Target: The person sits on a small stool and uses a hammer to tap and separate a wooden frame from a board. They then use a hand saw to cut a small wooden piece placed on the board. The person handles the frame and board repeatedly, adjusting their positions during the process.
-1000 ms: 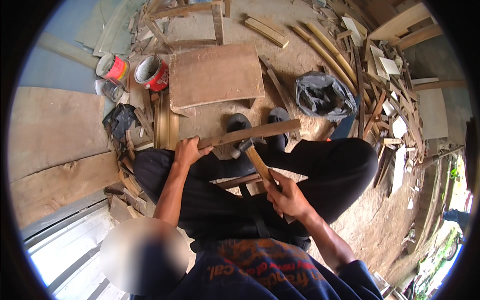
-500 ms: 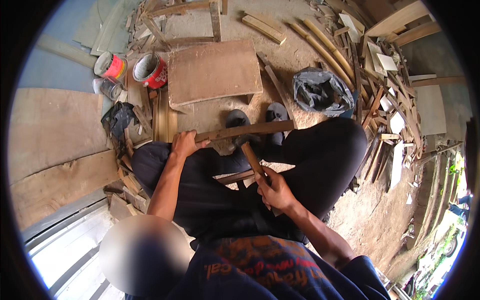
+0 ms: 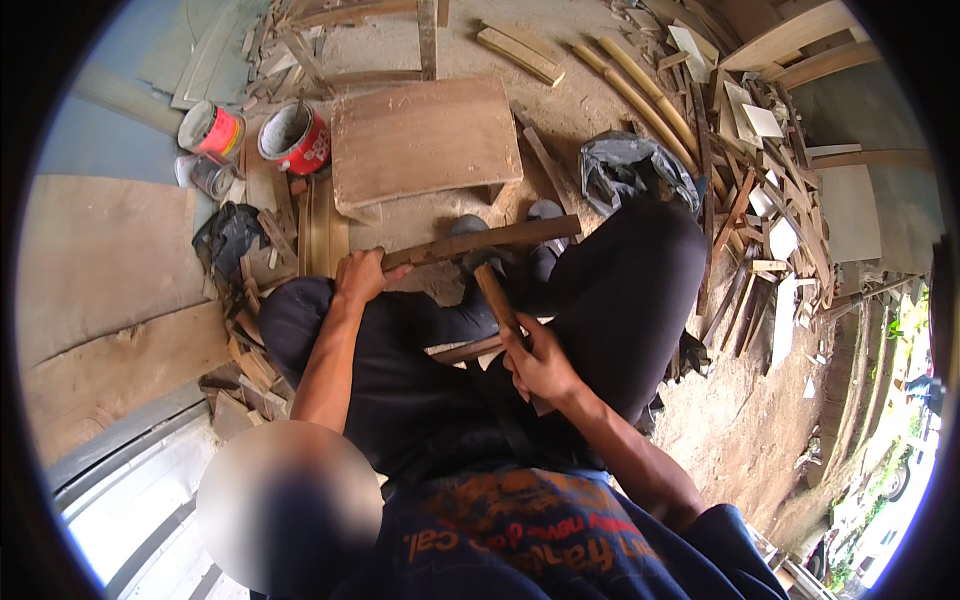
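My left hand [image 3: 360,277] grips one end of a narrow brown wooden strip [image 3: 485,241], which slants across in front of my feet with its far end raised to the right. In my right hand [image 3: 545,362] is a hammer [image 3: 497,306], held by its pale wooden handle. Its dark head lies just below the strip and is hard to make out against my dark clothing and shoes. Whether head and strip touch, I cannot tell. Under the hammer, between my legs, another piece of wood [image 3: 468,351] shows in part.
Beyond my feet stands a low wooden stool [image 3: 425,140]. Red paint cans [image 3: 296,140] sit to its left, a black plastic bag [image 3: 637,172] to its right. Bamboo poles [image 3: 640,100] and a heap of wood scraps [image 3: 755,230] fill the right side. Wooden boards [image 3: 110,270] stand at left.
The strip and my left hand have shifted slightly up and left, and the strip tilts more. The hammer has moved a little up and left. My right knee has come inward.
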The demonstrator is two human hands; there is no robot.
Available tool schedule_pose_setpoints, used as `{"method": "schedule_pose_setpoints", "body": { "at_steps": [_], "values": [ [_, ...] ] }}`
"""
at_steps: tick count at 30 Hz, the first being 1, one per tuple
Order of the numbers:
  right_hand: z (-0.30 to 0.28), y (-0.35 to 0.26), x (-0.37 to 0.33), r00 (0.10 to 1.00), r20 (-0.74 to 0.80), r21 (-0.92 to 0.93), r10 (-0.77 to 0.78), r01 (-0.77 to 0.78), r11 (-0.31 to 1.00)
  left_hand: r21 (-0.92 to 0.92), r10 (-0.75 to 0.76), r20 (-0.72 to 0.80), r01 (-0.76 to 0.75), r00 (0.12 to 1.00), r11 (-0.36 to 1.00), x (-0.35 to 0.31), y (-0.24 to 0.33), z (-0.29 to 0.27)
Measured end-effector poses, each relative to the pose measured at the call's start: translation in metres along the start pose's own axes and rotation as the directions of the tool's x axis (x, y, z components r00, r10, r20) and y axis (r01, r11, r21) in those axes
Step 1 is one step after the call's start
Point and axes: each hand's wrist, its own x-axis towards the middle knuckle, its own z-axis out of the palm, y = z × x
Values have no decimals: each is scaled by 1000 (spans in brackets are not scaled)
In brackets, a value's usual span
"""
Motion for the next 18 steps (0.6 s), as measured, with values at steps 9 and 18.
{"method": "schedule_pose_setpoints", "body": {
  "at_steps": [9, 18],
  "values": [
    [1, 10, 1, 996, -85, 26, -37, 40, 999, 46, 32, -30, -31, 999, 998, 5, 19, -14],
    [0, 15, 22, 958, -199, 141, -207, 237, 961, 26, -63, -45, 64, 997, 998, 13, 68, -30]
  ]
}}
